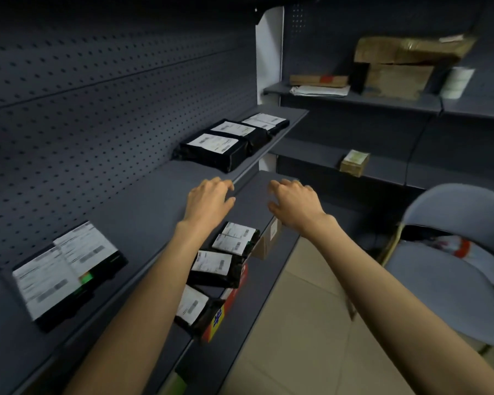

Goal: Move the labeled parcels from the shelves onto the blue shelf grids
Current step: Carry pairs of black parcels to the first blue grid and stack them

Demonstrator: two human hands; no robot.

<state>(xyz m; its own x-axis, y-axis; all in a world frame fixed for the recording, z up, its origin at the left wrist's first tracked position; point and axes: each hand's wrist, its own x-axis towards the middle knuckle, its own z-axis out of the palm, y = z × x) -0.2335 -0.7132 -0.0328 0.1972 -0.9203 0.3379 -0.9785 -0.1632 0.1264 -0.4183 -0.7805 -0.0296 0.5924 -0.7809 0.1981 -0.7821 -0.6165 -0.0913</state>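
Reaching step, by my judgement: the left hand point(210, 199) and right hand point(293, 199) hover empty at frame centre, fingers loosely curled and apart. The labeled parcels point(214, 151) lie just above on the shelf point(143, 201). Next comes gripping the nearest parcel's edges.

free: bare shelf point(143, 201) between flat box point(69, 269) and black parcels point(226, 143) | blocked: chair point(445, 295) crowds the floor point(297, 323) aisle at right
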